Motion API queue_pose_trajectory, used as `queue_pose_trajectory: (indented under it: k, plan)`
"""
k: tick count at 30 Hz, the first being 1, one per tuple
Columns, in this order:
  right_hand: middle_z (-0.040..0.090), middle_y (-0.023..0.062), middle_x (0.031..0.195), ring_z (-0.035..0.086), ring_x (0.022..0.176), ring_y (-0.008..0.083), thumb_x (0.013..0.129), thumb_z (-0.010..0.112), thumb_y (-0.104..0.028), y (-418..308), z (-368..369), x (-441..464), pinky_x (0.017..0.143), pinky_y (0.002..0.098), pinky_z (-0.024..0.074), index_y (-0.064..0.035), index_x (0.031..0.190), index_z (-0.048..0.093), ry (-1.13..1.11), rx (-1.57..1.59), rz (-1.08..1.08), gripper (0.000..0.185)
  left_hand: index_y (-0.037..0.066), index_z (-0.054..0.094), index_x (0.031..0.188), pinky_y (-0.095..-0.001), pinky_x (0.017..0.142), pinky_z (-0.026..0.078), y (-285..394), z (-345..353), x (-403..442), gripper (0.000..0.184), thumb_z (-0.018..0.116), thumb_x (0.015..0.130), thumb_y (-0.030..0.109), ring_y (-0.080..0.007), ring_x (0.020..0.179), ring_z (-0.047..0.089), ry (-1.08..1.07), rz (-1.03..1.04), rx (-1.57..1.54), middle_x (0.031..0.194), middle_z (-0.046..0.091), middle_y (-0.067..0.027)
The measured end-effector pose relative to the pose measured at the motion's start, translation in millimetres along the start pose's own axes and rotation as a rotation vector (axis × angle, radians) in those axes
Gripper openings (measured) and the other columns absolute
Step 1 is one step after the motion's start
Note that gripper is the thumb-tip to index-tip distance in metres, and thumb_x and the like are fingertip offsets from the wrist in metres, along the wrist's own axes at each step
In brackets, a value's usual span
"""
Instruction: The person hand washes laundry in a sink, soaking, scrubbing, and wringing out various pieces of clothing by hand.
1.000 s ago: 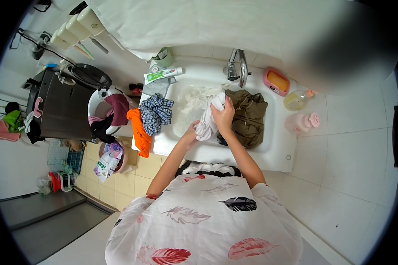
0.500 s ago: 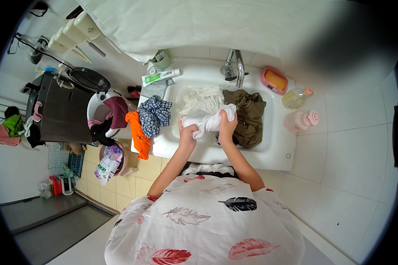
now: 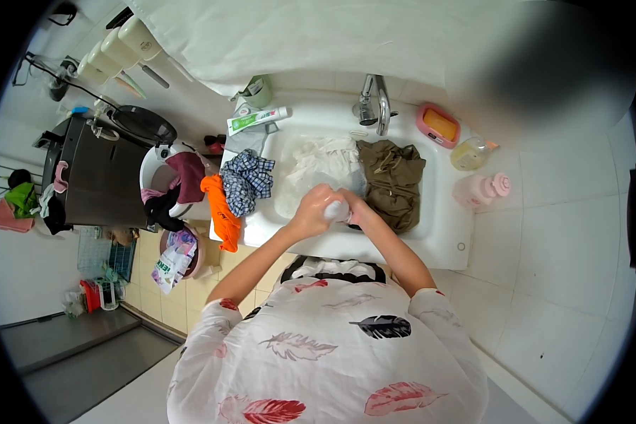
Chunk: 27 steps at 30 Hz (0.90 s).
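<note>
Over the sink (image 3: 445, 226), my left hand (image 3: 312, 212) and my right hand (image 3: 356, 206) are close together, both closed on a bunched white cloth (image 3: 337, 210). Most of that cloth is hidden by my fingers. Behind them, white wet fabric (image 3: 318, 164) lies in the basin. To its right is a crumpled olive-brown garment (image 3: 392, 185), near my right hand.
A blue checked cloth (image 3: 246, 182) and an orange cloth (image 3: 222, 218) hang over the sink's left edge, beside a toothpaste tube (image 3: 258, 121). At the back stands a faucet (image 3: 382, 106). A soap dish (image 3: 438, 126) and a pink bottle (image 3: 482, 189) are on the right.
My hands have come together and squeezed the white cloth, which was stretched between them, into a compact bunch. My left hand has turned over, its back now showing.
</note>
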State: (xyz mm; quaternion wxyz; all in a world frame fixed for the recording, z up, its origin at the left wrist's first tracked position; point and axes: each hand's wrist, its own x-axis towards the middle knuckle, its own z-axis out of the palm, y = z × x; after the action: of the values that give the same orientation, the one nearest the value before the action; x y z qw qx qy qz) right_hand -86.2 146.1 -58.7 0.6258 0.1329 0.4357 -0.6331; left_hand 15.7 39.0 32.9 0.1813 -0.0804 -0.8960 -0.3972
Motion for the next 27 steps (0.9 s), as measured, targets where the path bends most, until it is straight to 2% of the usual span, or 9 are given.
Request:
queue_pose_trajectory:
  k: [5, 7, 8, 10, 12, 16, 22, 25, 27]
  plan:
    - [0.055, 0.0094, 0.081, 0.057, 0.073, 0.0192, 0.08, 0.04, -0.022, -0.5, 8.8, 0.9, 0.063, 0.0346, 0.0499, -0.0048, 0.085, 0.051, -0.02, -0.238, -0.006, 0.021, 0.008, 0.05, 0.091, -0.0335, 0.065, 0.04, -2.8, -11.1, 11.6, 0.039, 0.06, 0.054, -0.002, -0.0301, 0.075, 0.047, -0.103, 0.059, -0.008, 0.077, 0.046, -0.0114]
    - [0.054, 0.0089, 0.08, 0.057, 0.072, 0.0188, 0.077, 0.043, -0.019, 7.3, 1.6, 13.6, 0.063, 0.032, 0.0493, -0.0027, 0.082, 0.051, -0.079, 0.185, -0.137, 0.019, 0.008, 0.048, 0.094, -0.0331, 0.066, 0.04, -10.3, -11.9, 10.4, 0.042, 0.06, 0.054, -0.002, -0.0302, 0.077, 0.047, -0.074, -0.004, -0.027, 0.08, 0.046, -0.0123]
    - [0.054, 0.0089, 0.08, 0.057, 0.072, 0.0188, 0.077, 0.043, -0.019, 9.9, -5.5, 28.5, 0.063, 0.032, 0.0493, -0.0027, 0.082, 0.051, -0.081, 0.184, -0.14, 0.019, 0.007, 0.045, 0.099, -0.0335, 0.072, 0.039, -15.4, -12.5, 8.5, 0.047, 0.059, 0.055, -0.001, -0.03, 0.082, 0.046, 0.019, -0.101, -0.079, 0.087, 0.045, -0.0134]
    - [0.053, 0.0072, 0.078, 0.056, 0.071, 0.0186, 0.074, 0.046, -0.016, 18.3, -22.0, 60.4, 0.063, 0.0319, 0.0481, -0.0016, 0.081, 0.05, 0.148, 0.391, -0.504, 0.016, 0.006, 0.042, 0.105, -0.0339, 0.078, 0.038, -26.3, -4.5, 3.9, 0.052, 0.057, 0.055, -0.001, -0.0298, 0.088, 0.046, 0.108, -0.2, -0.136, 0.093, 0.044, -0.0144]
    - [0.052, 0.0062, 0.079, 0.055, 0.07, 0.0184, 0.073, 0.049, -0.015, 19.3, -17.2, 59.2, 0.063, 0.0324, 0.047, -0.0004, 0.082, 0.049, 0.173, 0.472, -0.505, 0.017, 0.003, 0.033, 0.113, -0.0339, 0.084, 0.034, -31.7, 3.7, 3.6, 0.064, 0.064, 0.057, 0.007, -0.0253, 0.097, 0.042, 0.49, -0.323, -0.322, 0.105, 0.039, -0.015]
    - [0.053, 0.0075, 0.084, 0.056, 0.075, 0.0172, 0.074, 0.049, -0.017, 22.8, 19.3, 33.6, 0.065, 0.0326, 0.0467, -0.0002, 0.086, 0.05, 0.198, 0.565, -0.437, 0.021, 0.001, 0.037, 0.112, -0.0331, 0.088, 0.033, -23.3, 12.1, 2.9, 0.061, 0.065, 0.059, 0.009, -0.026, 0.097, 0.043, 0.687, -0.256, -0.117, 0.106, 0.039, -0.0138]
    - [0.055, 0.0078, 0.092, 0.054, 0.076, 0.0149, 0.075, 0.052, -0.021, 5.1, 58.2, -17.8, 0.065, 0.0294, 0.0441, 0.0026, 0.098, 0.052, 0.429, 0.084, -0.707, 0.033, 0.001, 0.043, 0.108, -0.0327, 0.09, 0.031, -18.6, 3.9, 2.3, 0.055, 0.066, 0.059, 0.011, -0.0242, 0.104, 0.042, 0.765, -0.387, -0.071, 0.108, 0.044, -0.0127]
    - [0.055, 0.002, 0.077, 0.052, 0.07, 0.0123, 0.076, 0.055, -0.027, -1.4, 58.0, -25.5, 0.061, 0.0267, 0.0417, -0.0015, 0.089, 0.056, 0.401, -0.291, -0.632, 0.029, 0.007, 0.051, 0.1, -0.0338, 0.082, 0.038, -19.2, -7.8, 0.0, 0.047, 0.064, 0.055, 0.009, -0.0277, 0.095, 0.049, 0.61, -0.371, 0.027, 0.103, 0.049, -0.0144]
    - [0.06, 0.0134, 0.078, 0.057, 0.074, 0.0198, 0.069, 0.059, -0.026, -3.6, 52.1, -15.9, 0.067, 0.0303, 0.0436, 0.0027, 0.086, 0.058, 0.446, -0.516, -0.495, 0.034, 0.009, 0.053, 0.095, -0.0345, 0.076, 0.041, -15.9, -8.9, 0.3, 0.042, 0.063, 0.054, 0.008, -0.0293, 0.09, 0.051, 0.539, -0.324, 0.096, 0.099, 0.051, -0.0144]
